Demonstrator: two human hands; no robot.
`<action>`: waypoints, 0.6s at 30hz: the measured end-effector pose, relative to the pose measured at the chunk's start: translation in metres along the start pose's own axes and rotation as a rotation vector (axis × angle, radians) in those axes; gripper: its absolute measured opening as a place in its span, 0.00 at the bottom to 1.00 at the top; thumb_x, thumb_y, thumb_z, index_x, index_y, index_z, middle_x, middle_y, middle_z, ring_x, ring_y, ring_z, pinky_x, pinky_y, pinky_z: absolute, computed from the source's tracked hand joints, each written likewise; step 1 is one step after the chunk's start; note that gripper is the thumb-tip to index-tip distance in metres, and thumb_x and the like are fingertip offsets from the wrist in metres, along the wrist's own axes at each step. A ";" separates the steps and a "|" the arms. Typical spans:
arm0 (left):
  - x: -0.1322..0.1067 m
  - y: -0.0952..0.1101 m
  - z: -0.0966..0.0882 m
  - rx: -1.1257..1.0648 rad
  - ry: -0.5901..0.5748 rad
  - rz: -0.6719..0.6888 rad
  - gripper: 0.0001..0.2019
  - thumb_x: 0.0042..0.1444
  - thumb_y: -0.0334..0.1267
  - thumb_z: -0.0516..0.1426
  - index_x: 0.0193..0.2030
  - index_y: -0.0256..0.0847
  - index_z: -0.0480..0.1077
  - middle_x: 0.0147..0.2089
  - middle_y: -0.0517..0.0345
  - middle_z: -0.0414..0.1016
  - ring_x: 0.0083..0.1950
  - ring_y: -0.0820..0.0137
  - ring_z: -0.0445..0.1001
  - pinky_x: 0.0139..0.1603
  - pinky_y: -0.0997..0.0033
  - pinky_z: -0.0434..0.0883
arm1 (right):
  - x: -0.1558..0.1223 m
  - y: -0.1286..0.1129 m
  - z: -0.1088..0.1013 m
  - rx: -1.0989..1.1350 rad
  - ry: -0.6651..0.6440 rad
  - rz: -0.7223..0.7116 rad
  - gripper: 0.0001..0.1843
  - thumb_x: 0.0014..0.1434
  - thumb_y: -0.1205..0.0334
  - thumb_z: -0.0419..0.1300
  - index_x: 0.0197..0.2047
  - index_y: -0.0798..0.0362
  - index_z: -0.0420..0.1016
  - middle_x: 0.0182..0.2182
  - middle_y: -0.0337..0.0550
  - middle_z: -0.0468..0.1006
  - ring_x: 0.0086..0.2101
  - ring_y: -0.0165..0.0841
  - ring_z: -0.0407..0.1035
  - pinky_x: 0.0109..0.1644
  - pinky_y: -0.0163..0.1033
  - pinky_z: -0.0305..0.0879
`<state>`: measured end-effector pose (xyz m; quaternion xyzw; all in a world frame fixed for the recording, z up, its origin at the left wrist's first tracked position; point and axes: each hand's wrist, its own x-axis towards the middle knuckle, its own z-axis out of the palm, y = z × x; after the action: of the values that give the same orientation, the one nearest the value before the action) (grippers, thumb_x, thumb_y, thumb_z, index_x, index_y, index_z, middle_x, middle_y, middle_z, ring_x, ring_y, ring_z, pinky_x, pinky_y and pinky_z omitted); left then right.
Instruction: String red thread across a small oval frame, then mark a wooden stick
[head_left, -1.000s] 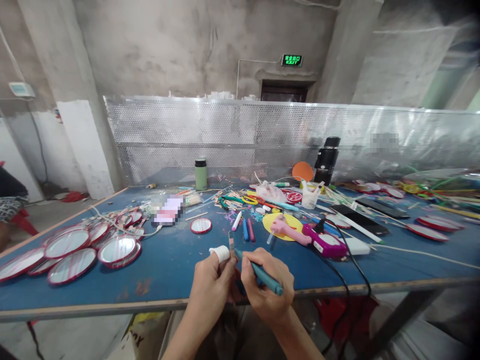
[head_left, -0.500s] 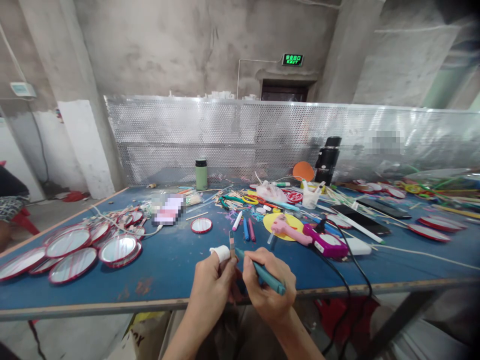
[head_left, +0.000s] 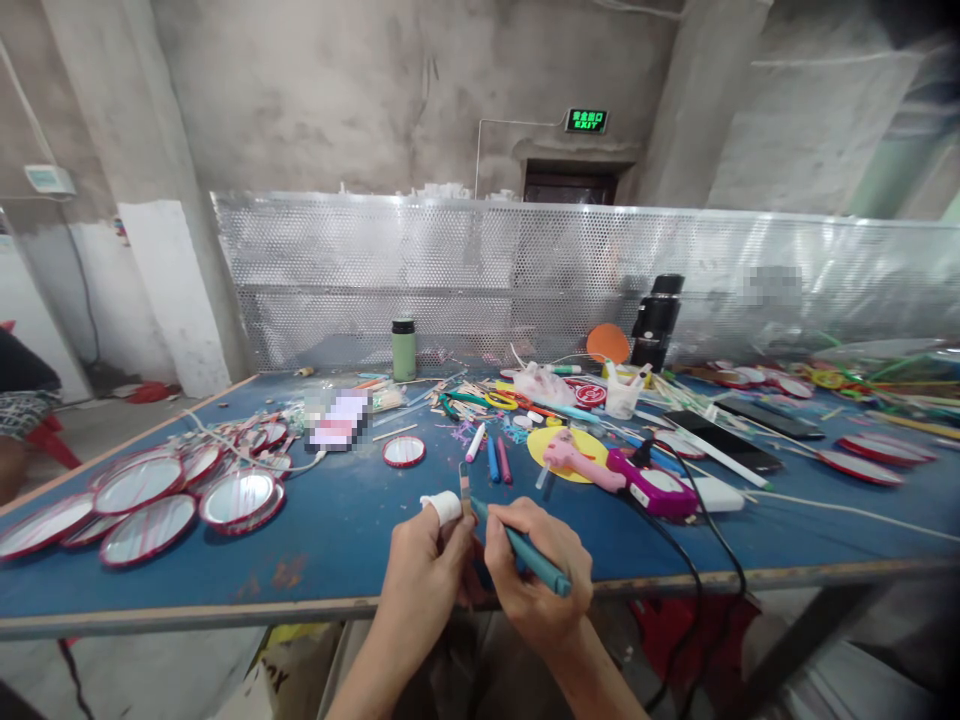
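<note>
My left hand (head_left: 424,565), with a white wrap on one fingertip, pinches a thin flat stick (head_left: 464,486) upright at the near edge of the blue table (head_left: 330,530). My right hand (head_left: 536,575) grips a teal marker (head_left: 525,550) like a pen, its tip touching the stick just above my left fingers. Both hands are closed and meet over the table's front edge.
Several round red-rimmed mirrors (head_left: 150,500) lie at the left. Loose markers (head_left: 491,455), a pink glue gun (head_left: 577,462) on a yellow disc, a purple device (head_left: 652,492) with a black cable, a green bottle (head_left: 403,350) and phones (head_left: 720,435) crowd the middle and right. A perforated metal screen (head_left: 525,280) backs the table.
</note>
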<state>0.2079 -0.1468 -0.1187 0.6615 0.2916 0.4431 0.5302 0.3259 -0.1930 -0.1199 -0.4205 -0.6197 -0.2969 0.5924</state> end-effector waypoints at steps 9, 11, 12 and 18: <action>0.000 0.001 -0.001 0.014 -0.002 0.002 0.16 0.59 0.50 0.56 0.27 0.41 0.66 0.16 0.65 0.67 0.15 0.71 0.70 0.16 0.77 0.66 | -0.001 0.000 0.000 0.008 0.000 0.005 0.06 0.61 0.73 0.59 0.39 0.52 0.73 0.26 0.38 0.78 0.26 0.28 0.74 0.34 0.33 0.69; 0.000 0.001 -0.001 0.016 -0.004 -0.006 0.16 0.58 0.50 0.56 0.27 0.41 0.66 0.16 0.65 0.67 0.15 0.71 0.70 0.16 0.77 0.66 | 0.000 0.001 0.001 0.010 0.014 -0.004 0.06 0.61 0.73 0.59 0.40 0.53 0.73 0.26 0.38 0.79 0.26 0.29 0.74 0.33 0.33 0.69; 0.001 0.001 -0.001 0.015 -0.005 -0.007 0.16 0.58 0.50 0.56 0.27 0.41 0.66 0.16 0.65 0.67 0.15 0.71 0.70 0.16 0.77 0.65 | 0.000 0.001 0.001 0.012 0.012 -0.012 0.06 0.61 0.73 0.60 0.40 0.53 0.74 0.27 0.39 0.79 0.26 0.29 0.75 0.34 0.33 0.69; 0.001 -0.001 0.000 0.003 0.010 0.016 0.15 0.58 0.49 0.56 0.26 0.42 0.64 0.17 0.67 0.65 0.15 0.73 0.69 0.15 0.78 0.64 | -0.002 0.002 0.001 0.048 -0.018 -0.021 0.07 0.61 0.73 0.60 0.41 0.53 0.75 0.29 0.40 0.81 0.29 0.29 0.76 0.36 0.33 0.71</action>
<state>0.2080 -0.1460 -0.1194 0.6624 0.2895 0.4502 0.5242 0.3272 -0.1914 -0.1220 -0.4025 -0.6364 -0.2841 0.5936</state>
